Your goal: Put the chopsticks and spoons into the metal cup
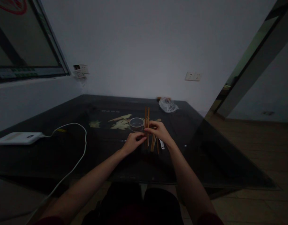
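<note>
Both hands meet over the middle of a dark glass table (pixel 64 150). My right hand (pixel 160 131) is closed round a pair of wooden chopsticks (pixel 146 116) held upright. My left hand (pixel 132 142) pinches the same chopsticks lower down. Several more wooden sticks (pixel 153 144) lie on the table under my right hand, beside a small white utensil (pixel 162 144). A small clear glass bowl (pixel 136 123) stands just behind the hands, left of the upright chopsticks.
A white power bank (pixel 18 137) lies at the table's left with a white cable (pixel 81 150) curving to the front edge. A crumpled clear plastic bag (pixel 167 105) sits at the far edge. Wall sockets (pixel 193 76) are behind; wooden floor lies to the right.
</note>
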### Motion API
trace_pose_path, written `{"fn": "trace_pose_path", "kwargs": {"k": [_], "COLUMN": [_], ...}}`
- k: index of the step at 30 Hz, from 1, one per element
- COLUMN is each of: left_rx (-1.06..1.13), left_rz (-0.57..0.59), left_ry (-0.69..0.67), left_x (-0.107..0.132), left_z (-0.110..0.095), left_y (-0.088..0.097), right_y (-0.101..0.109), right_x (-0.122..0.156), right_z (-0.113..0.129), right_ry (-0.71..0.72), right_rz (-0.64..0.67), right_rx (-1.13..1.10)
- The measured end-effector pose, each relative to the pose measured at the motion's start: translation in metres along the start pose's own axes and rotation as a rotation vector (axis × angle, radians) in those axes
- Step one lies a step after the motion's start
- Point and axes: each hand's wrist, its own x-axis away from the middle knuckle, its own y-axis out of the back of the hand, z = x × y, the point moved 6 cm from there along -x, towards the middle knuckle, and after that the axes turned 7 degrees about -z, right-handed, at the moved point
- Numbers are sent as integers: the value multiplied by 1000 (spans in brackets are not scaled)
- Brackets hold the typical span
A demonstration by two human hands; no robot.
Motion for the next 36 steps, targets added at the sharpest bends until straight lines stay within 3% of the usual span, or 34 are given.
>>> {"fn": "trace_pose_path", "kwargs": {"k": [15,24,36], "left_rx": [-8,-31,-140], "left_rz": [88,82,78], "left_ry": [-69,-59,-176], "left_x": [4,5,6], "left_z": [-5,-6,-12], "left_y": [-6,-8,-8], "right_y": [-1,7,11], "right_x": [3,3,4], "right_z": [2,11,11], "right_ry": [0,8,32], "right_rz": [34,-24,-25], "right_rx": [-19,-136,-47]}}
